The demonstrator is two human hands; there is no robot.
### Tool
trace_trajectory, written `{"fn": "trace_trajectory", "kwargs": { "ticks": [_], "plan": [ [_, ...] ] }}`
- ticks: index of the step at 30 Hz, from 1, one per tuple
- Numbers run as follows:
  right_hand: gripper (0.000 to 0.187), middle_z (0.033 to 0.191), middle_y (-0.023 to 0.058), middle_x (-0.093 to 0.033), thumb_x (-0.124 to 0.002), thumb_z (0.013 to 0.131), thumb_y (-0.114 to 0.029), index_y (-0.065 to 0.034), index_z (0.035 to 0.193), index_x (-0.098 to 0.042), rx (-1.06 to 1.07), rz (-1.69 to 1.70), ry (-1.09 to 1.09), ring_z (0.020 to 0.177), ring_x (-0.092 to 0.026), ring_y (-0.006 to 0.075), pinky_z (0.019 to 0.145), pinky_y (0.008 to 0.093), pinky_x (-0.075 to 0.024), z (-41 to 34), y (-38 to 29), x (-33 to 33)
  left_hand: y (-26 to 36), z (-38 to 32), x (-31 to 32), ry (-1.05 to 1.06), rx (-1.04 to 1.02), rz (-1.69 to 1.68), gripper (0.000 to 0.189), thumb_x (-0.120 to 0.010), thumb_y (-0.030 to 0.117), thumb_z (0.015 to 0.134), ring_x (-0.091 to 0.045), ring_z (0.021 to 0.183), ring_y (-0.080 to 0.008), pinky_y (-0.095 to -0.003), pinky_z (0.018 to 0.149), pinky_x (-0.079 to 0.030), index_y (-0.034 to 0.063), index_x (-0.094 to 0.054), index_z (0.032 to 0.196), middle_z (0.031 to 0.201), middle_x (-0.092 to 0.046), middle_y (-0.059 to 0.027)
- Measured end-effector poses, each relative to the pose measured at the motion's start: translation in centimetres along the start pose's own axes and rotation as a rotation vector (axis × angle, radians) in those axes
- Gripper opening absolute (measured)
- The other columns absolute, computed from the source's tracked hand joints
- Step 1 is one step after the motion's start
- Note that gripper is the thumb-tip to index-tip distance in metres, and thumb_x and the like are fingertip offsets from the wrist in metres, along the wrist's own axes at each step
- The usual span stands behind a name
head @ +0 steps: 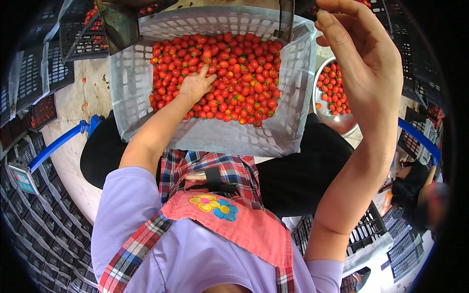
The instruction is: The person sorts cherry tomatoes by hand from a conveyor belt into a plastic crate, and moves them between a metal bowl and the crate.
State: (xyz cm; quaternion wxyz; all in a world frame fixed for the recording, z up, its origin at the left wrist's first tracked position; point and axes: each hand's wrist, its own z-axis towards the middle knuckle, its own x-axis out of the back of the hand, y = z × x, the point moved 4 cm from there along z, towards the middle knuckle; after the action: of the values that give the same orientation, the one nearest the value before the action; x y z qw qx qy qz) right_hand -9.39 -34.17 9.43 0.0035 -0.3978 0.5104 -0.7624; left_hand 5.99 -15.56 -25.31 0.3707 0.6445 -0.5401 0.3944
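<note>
A large crate (216,141) with a thin white liner stands before me, holding many small red tomatoes (242,80), some with green calyxes and a few orange ones. My left hand (196,84) lies on the tomatoes left of the middle, its fingers spread; whether it touches one firmly is hard to tell. Raised at the upper right, nearer the camera, my right hand (361,51) has its fingers bent and no tomato visible in it. Beneath that hand, right of the crate, a round metal bowl (342,126) contains more tomatoes, partly hidden by my wrist.
Metal brackets (119,27) overhang the crate's far edge. Stacks of black lined crates (47,219) fill the left side, near a digital scale (23,178). Blue curved bars (55,148) flank my legs. Another person (414,190) is at the far right. Loose tomatoes lie on the floor.
</note>
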Motion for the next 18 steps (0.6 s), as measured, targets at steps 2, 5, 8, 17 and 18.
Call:
{"fn": "trace_trajectory", "kwargs": {
  "ticks": [2,5,8,17,18],
  "plan": [
    [0.01,0.07,0.0023,-0.053,-0.056,0.086,0.0,0.0046,0.094,-0.054,0.03,-0.076,0.015,0.062,-0.048,0.0055,0.055,0.0203,-0.0386,0.2,-0.5,-0.2,-1.1,-1.0,0.0,-0.109,0.157,-0.004,0.048,-0.059,0.036,0.083,-0.063,0.086,-0.028,-0.0378,0.067,-0.053,0.0241,-0.045,0.127,0.125,-0.048,-0.0152],
    [0.009,0.07,0.0023,-0.053,-0.056,0.086,0.0,0.0046,0.094,-0.054,0.044,-0.118,0.025,0.061,-0.049,0.0057,0.054,0.0203,-0.0385,0.0,-0.7,0.1,-2.4,-2.8,1.0,-0.24,0.269,-0.047,0.06,-0.063,0.041,0.08,-0.065,0.083,-0.0317,-0.0409,0.067,-0.053,0.0228,-0.04,0.132,0.099,-0.062,-0.0167],
    [0.009,0.07,0.0023,-0.053,-0.057,0.086,0.0,0.0045,0.094,-0.054,0.081,-0.049,0.03,0.061,-0.049,0.0058,0.054,0.0203,-0.0385,-0.1,-0.3,0.4,-1.4,-6.1,0.1,-0.425,0.05,-0.042,0.071,-0.068,0.041,0.074,-0.065,0.082,-0.0324,-0.0417,0.069,-0.053,0.0194,-0.038,0.134,0.092,-0.064,-0.019],
    [0.014,0.073,0.0034,-0.055,-0.057,0.087,-0.002,0.0037,0.099,-0.053,0.051,-0.031,-0.028,0.064,-0.051,0.0069,0.058,0.0206,-0.0407,-0.1,-0.4,0.3,-1.0,-6.7,3.6,-0.765,0.072,-0.78,0.044,-0.061,0.02,0.079,-0.064,0.083,-0.0326,-0.0424,0.069,-0.051,0.0081,-0.054,0.12,0.09,-0.065,-0.0195],
    [0.017,0.076,0.0037,-0.057,-0.057,0.088,-0.005,0.0031,0.102,-0.054,0.049,-0.004,-0.061,0.068,-0.052,0.0075,0.061,0.021,-0.0418,0.0,0.0,0.2,-0.7,-6.2,4.3,-0.742,0.143,-0.802,0.028,-0.056,0.021,0.082,-0.064,0.082,-0.034,-0.0429,0.068,-0.051,0.0077,-0.063,0.106,0.088,-0.066,-0.017]
  ]
}}
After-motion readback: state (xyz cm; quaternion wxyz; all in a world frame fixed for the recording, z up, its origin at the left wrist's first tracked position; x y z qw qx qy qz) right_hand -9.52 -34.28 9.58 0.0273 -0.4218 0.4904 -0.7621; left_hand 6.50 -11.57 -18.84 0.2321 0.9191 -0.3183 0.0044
